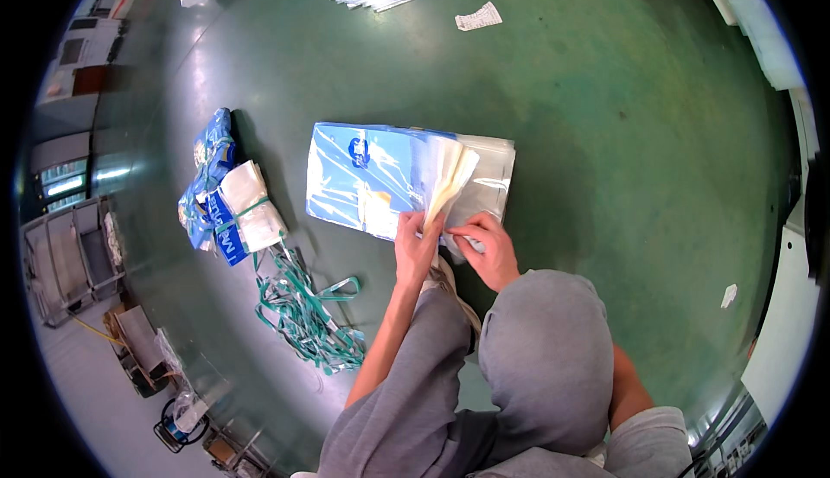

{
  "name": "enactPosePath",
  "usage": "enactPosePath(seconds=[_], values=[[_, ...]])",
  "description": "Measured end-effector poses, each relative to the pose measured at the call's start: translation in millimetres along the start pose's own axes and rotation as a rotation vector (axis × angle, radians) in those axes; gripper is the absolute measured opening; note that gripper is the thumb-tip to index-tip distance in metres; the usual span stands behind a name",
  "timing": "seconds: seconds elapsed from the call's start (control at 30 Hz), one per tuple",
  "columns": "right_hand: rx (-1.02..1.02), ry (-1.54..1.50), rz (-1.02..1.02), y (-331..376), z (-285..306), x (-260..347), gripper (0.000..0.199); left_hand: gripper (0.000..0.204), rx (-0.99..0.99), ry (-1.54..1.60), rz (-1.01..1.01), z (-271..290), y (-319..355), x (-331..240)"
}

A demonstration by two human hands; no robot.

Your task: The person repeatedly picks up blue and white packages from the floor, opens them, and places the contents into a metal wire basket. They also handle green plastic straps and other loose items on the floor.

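1. Down on the green floor [605, 132], a flat stack of blue-and-clear plastic bags [372, 180] lay just ahead of the person's grey-clad knees [536, 348], both hands working at its near edge.

2. The left hand [415, 249] had its grip closed on a fanned sheaf of cream sheets [451, 175], lifting them upright off the stack. Such slick, thin layers could probably have slid out of the pinch and fallen back, losing the place.

3. The right hand [488, 249] had fingers curled and pressed on the clear layers [488, 184] beside the sheaf; whether it pinched one sheet or merely held the stack down could not be told. If it let go, the whole stack likely would have skated on the smooth floor.

4. Pulling the sheaf up too sharply risked creasing or tearing the film.

5. A loose tangle of green straps [307, 309] lay close to the left forearm, near a strapped bundle [229, 201] of more bags; a sweeping elbow might have snagged the straps and dragged them into the stack.

6. Paper scraps [478, 17] lay well apart.
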State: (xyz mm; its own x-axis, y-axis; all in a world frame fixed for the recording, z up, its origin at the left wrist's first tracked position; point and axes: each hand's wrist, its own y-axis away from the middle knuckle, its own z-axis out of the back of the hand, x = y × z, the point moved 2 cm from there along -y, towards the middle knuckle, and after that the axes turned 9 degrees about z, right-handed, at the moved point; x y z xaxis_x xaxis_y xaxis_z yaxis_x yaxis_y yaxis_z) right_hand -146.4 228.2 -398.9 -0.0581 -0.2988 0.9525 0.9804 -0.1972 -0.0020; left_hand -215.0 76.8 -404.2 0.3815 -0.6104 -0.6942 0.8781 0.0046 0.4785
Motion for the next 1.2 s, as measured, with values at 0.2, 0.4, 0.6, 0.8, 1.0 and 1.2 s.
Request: enactPosePath(seconds=[0.2,0.4,0.6,0.8,1.0,1.2], values=[[0.203,-0.682,-0.229,4.8,-13.0,-18.7,0.035,0.036,0.122,-0.117,-0.072,14.6,-3.9,-2.9],[0.079,-0.841,-0.369,-10.7,-13.4,-17.1,0.061,0.021,-0.103,-0.474,-0.374,4.8,7.6,-10.3],[0.082,-0.756,-0.464,-27.1,-22.0,-16.4,0.059,0.024,-0.081,-0.734,-0.465,-1.4,27.4,-34.2],[0.079,-0.873,-0.617,-28.0,-26.1,-6.9,0.056,0.055,0.031,-0.905,-0.379,4.3,46.2,-30.8],[0.142,-0.771,-0.689,-33.7,-36.7,-17.1,0.052,0.056,0.081,-0.972,-0.352,2.8,44.8,-29.7],[0.079,-0.915,-0.816,-43.2,-23.1,-16.9,0.047,0.061,0.208,-0.300,-0.172,29.9,35.1,-8.4]])
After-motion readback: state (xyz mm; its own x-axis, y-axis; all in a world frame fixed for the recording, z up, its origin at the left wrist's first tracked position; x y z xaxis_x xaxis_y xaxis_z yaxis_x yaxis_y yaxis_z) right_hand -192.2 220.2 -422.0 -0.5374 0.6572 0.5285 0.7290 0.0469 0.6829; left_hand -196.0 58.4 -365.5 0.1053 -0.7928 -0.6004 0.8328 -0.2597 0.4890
